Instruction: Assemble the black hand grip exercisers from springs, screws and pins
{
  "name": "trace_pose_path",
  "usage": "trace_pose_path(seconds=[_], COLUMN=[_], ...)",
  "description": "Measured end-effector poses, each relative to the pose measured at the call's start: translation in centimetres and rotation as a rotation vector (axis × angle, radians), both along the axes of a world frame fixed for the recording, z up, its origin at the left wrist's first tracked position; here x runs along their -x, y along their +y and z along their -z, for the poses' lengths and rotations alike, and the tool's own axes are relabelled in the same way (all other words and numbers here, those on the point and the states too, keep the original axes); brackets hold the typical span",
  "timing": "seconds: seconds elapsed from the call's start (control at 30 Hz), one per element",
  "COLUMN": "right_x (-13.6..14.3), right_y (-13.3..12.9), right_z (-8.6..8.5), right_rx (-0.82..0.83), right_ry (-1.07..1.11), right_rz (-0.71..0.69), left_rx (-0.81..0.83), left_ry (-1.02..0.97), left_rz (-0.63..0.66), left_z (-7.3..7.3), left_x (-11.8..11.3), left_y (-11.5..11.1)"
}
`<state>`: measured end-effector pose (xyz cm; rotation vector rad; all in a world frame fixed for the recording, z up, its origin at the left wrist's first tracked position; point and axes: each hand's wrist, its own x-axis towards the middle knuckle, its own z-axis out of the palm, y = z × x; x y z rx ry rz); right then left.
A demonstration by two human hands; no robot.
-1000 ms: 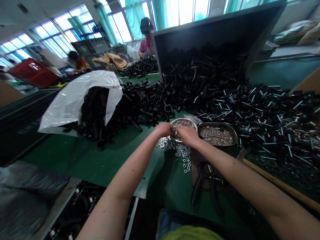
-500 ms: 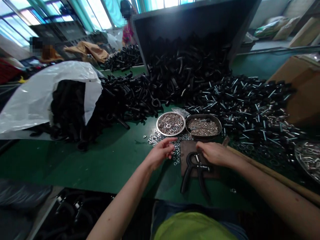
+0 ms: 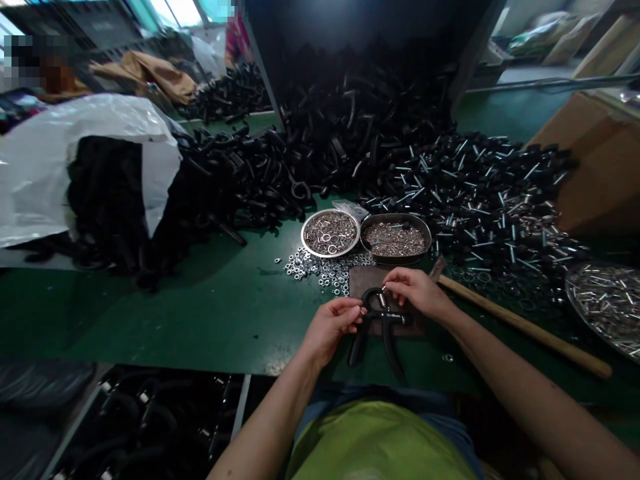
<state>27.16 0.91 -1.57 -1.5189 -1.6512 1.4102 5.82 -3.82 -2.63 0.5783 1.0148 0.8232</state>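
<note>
A black hand grip strengthener [image 3: 387,337] with a coil spring near its top lies on a brown plate [image 3: 360,277], its handles spread toward me. At the upper right of the strengthener, my right hand [image 3: 420,292] pinches a small metal pin beside the spring. My left hand [image 3: 333,327] is closed in a pinch at the strengthener's left side; what its fingertips hold is too small to make out. Just behind the plate, small metal nuts [image 3: 320,267] lie scattered. A round bowl [image 3: 306,248] and an oval tin [image 3: 395,259] hold small metal parts.
A hammer [image 3: 525,323] lies at the right, near a bowl of metal pins [image 3: 575,300]. Black handles [image 3: 240,173] and black knobs with bolts [image 3: 480,180] are heaped behind. A white sack [image 3: 40,167] stands left, a cardboard box [image 3: 600,173] right.
My left hand has moved from beside the nuts to the strengthener's left side, its fingers now pinched. My right hand stays at the top right of the strengthener. The view has shifted.
</note>
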Motion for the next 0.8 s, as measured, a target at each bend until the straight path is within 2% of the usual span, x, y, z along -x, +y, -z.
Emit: trace_pose_path(seconds=[0.1,0.2,0.37,0.43,0.53,0.63,0.73,0.8], right_x=[0.6,1.3,2.6,2.0,-1.0,-5.7,-9.9,-11.3], right_y=[0.1,-0.4,-1.8,-2.3,-3.0,-4.1,-5.3,-5.8], right_z=[0.1,-0.3,-0.9,-1.1,-1.5,-1.4,0.0,1.3], right_rx=[-0.154,-0.279,-0.463,-0.542,-0.651,-0.628,-0.522,-0.483], right_ry=[-0.284,-0.446,-0.811,-0.827,-0.8,-0.997,-1.236,-1.294], right_rz=[-0.092,-0.137,-0.304,-0.323,-0.184,0.011,0.095,0.108], left_rx=[-0.138,-0.281,-0.681,-0.795,-0.895,-0.979,-1.134,-1.244], left_ry=[0.201,0.438,0.804,0.895,0.989,1.082,1.223,1.31], left_rz=[0.013,0.079,0.228,0.279,0.322,0.36,0.448,0.53], left_z=[0.1,-0.1,-0.4,-0.3,-0.1,0.0,-0.1,-0.4], left_x=[-0.1,-0.2,-1.0,-1.5,-2.0,-2.3,-2.5,-2.6], left_y=[0.0,0.0,0.1,0.2,0.5,0.6,0.5,0.4])
